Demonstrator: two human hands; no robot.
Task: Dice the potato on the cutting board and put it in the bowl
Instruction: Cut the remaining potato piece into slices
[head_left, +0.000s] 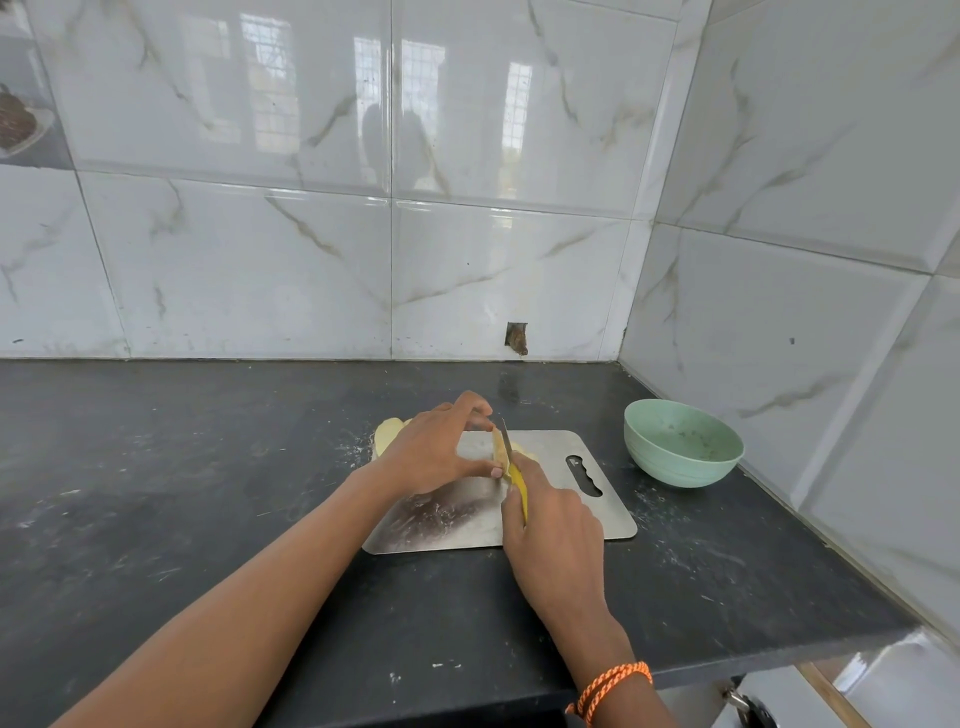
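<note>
A steel cutting board lies on the dark counter. My left hand pinches a thin potato slice upright on the board between thumb and fingers. My right hand grips a yellow-handled knife, its blade against the right face of the slice. More peeled potato lies at the board's far left corner, partly hidden behind my left hand. A small pale piece shows just right of the blade. The mint-green bowl stands to the right of the board, with no potato in it.
The dark counter ends at tiled walls behind and on the right, close to the bowl. Its front edge runs near my right wrist, which wears an orange thread bracelet. White starch smears mark the counter around the board.
</note>
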